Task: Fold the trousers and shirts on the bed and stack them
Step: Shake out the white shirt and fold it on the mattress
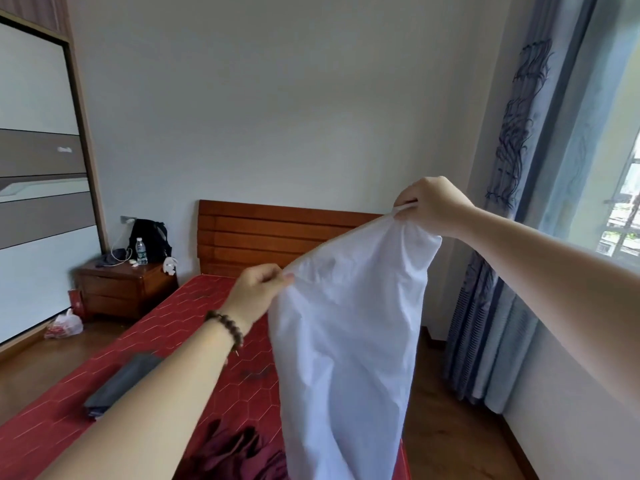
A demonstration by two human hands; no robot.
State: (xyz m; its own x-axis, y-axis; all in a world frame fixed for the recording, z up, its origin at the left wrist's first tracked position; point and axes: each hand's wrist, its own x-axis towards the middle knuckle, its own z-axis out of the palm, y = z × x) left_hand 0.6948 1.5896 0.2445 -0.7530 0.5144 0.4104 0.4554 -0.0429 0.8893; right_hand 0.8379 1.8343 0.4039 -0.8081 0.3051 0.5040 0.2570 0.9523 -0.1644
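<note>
A white shirt (346,341) hangs in the air above the red bed (180,323), held up by both hands. My left hand (258,292) pinches its upper left edge, a bead bracelet on that wrist. My right hand (433,206) grips the upper right edge, higher and farther right. The cloth hangs down past the frame's bottom. A folded dark grey garment (117,389) lies on the bed at the left, partly behind my left forearm. A crumpled maroon garment (235,452) lies at the bed's near end.
A wooden headboard (270,233) stands at the far end. A nightstand (124,289) with a black bag and a water bottle (141,251) sits left of the bed. A wardrobe (38,168) lines the left wall. Curtains (502,271) and a window are at the right.
</note>
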